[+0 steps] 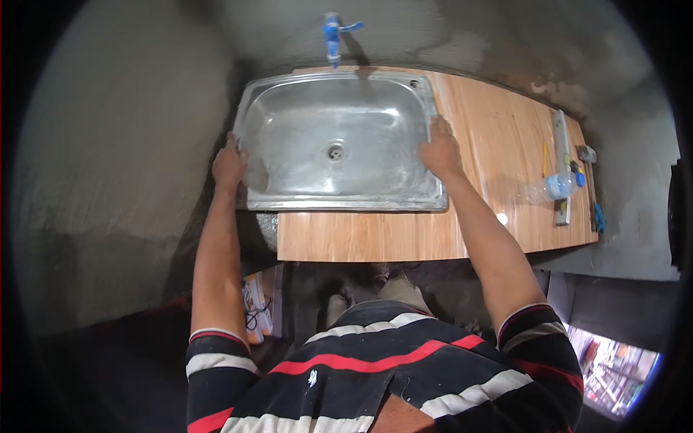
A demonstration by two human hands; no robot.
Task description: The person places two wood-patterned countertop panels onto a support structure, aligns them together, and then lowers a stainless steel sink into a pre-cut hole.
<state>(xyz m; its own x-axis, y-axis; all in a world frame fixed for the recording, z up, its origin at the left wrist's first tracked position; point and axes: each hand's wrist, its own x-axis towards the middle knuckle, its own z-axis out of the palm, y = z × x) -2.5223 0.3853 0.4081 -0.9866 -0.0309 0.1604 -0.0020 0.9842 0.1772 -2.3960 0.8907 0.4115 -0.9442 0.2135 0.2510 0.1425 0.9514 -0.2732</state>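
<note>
A rectangular stainless steel sink (289,148) with a drain in its middle rests on a wood-grain board (368,238), overhanging it on the left. My left hand (229,164) grips the sink's left rim, fingers curled at the edge. On the opposite side, my right hand (440,150) holds the right rim in the same way. Both forearms reach up from the lower edge. Above the sink's back edge, a blue tap (332,32) sticks out from the grey wall.
On the board's right lie a spirit level (561,216), a yellow pencil (544,159), a plastic bottle (556,187), a hand tool (586,155) and a blue item (599,220). Grey plastered walls (123,159) surround the board. Objects (256,310) sit below, left of my legs.
</note>
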